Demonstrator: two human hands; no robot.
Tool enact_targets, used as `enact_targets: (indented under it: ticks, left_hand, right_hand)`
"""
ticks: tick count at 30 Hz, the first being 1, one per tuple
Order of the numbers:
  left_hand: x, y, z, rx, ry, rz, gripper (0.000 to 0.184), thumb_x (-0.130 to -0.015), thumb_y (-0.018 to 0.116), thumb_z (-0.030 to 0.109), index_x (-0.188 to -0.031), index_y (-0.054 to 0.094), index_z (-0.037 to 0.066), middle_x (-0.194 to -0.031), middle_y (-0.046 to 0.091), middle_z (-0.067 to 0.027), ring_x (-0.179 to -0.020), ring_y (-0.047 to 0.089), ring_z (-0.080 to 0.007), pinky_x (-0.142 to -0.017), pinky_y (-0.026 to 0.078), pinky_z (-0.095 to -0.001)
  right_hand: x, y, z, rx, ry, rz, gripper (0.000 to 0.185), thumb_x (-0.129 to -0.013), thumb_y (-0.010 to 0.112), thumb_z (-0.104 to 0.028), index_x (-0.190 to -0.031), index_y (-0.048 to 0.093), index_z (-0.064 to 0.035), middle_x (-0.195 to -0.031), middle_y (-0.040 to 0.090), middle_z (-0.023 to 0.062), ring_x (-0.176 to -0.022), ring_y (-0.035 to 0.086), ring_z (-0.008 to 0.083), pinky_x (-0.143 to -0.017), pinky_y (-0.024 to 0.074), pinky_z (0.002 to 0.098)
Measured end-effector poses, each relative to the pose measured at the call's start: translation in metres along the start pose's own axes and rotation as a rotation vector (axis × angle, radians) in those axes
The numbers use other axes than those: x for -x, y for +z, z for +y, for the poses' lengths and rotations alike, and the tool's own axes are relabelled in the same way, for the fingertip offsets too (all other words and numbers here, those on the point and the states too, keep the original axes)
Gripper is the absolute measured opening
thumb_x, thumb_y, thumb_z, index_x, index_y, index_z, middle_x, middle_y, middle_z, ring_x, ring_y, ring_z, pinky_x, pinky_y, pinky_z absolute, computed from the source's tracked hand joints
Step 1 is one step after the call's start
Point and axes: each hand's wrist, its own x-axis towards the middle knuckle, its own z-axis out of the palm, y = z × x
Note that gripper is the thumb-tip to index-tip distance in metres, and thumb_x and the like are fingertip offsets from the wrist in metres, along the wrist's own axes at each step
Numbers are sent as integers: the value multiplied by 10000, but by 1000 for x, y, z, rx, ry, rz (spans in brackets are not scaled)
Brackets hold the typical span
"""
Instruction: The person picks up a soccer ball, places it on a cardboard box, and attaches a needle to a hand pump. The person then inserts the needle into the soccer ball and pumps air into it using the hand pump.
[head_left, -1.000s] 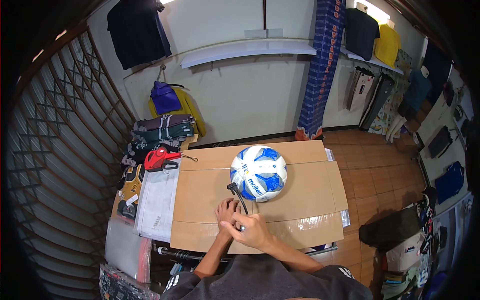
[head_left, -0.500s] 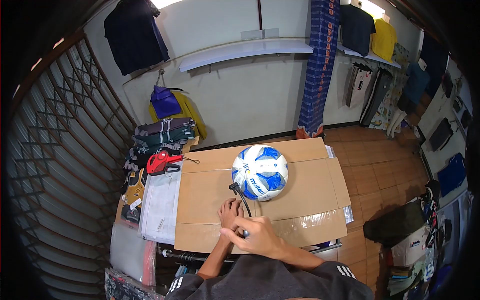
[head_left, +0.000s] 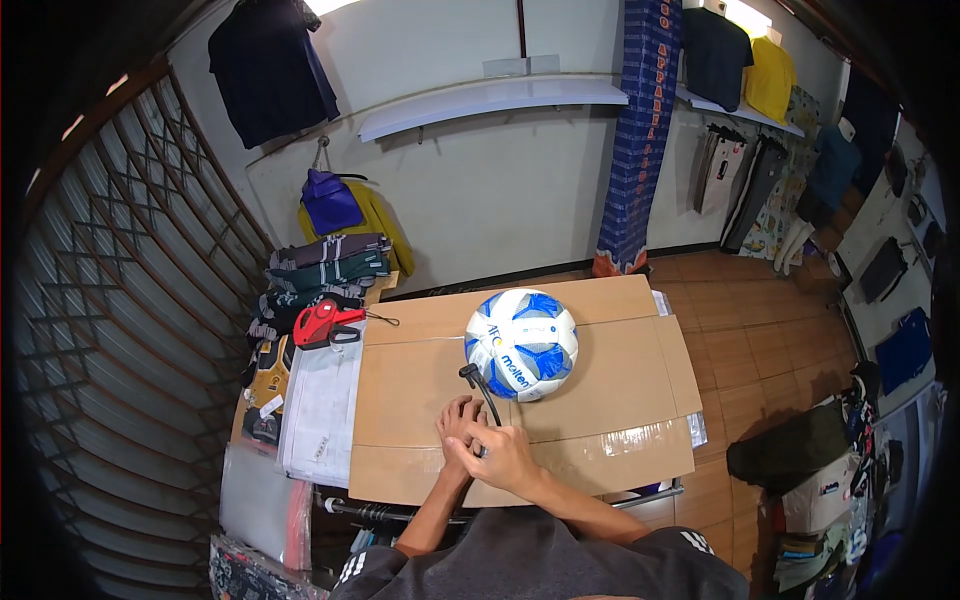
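A white and blue football (head_left: 521,345) with "molten" lettering rests on a cardboard sheet (head_left: 610,400). Just in front of it, a thin black hose (head_left: 489,402) with an angled head runs down to my hands, apparently part of a small hand pump whose body they mostly hide. My left hand (head_left: 459,420) is closed by the hose's lower end, fingers curled toward the ball. Pressed against it from the right, my right hand (head_left: 508,460) is wrapped round the pump's near end. Whether the hose head touches the ball I cannot tell.
On the table's left lie a red and black price-label gun (head_left: 322,326), folded clothes (head_left: 330,262) and plastic packaging (head_left: 262,505). A metal rail (head_left: 400,514) runs beneath the near edge. To the right, more clothes (head_left: 795,445) are piled above the tiled floor.
My right hand has moved up and left, closer against my left hand. The left hand and hose are nearly still, and the ball appears slightly turned.
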Motion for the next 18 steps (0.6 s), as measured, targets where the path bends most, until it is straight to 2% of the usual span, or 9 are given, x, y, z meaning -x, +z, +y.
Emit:
enact_targets:
  ticks: [3,6,9,12,13,16,18]
  left_hand:
    - [-1,-3,2,-29,3,-19,317,-1009,655,252,-1288,691,105,-1382,610,-133,-1358,531,-335,-1119,368,-550]
    - [-1,-2,1,12,26,42,304,-981,704,233,-1252,705,97,-1355,636,-133,-1302,566,-359,-1082,389,-544]
    - [-5,-8,7,0,-44,-42,291,-1013,662,237,-1266,710,102,-1385,615,-135,-1359,529,-343,-1143,364,-540]
    - [-6,-11,14,4,-50,-22,291,-1006,677,226,-1266,717,103,-1385,618,-135,-1364,526,-346,-1154,359,-543]
    - [-6,-10,13,2,-53,-22,295,-998,688,220,-1266,717,101,-1381,619,-136,-1366,523,-346,-1156,356,-545]
    - [-6,-10,10,19,-57,-53,303,-1003,679,231,-1274,714,101,-1389,617,-137,-1366,522,-348,-1155,355,-549]
    - [-6,-8,9,5,-63,-57,307,-1005,674,240,-1277,712,102,-1391,617,-137,-1368,521,-346,-1154,354,-549]
  right_hand:
    - [1,0,3,-19,-1,34,282,-921,857,-217,-770,685,-53,-571,651,126,-502,678,313,-486,505,400]
    - [2,-8,-1,-22,49,-27,282,-913,870,-208,-766,689,-48,-557,634,119,-484,660,287,-479,495,381]
    - [-3,-42,-40,-77,31,-64,270,-896,889,-190,-766,699,-47,-568,642,98,-472,643,243,-476,485,352]
    - [-7,-77,-78,-179,-20,-13,250,-889,895,-168,-770,708,-52,-592,660,79,-475,635,209,-476,478,326]
    - [-7,-77,-77,-196,-60,6,238,-911,876,-201,-780,711,-90,-565,651,57,-481,656,207,-456,473,325]
    - [-2,-54,-51,-82,-61,12,250,-912,873,-203,-779,699,-83,-572,660,64,-494,674,219,-467,493,333]
    - [-2,-42,-37,-73,-42,3,227,-903,873,-156,-789,703,-57,-604,671,83,-510,683,226,-478,496,341]
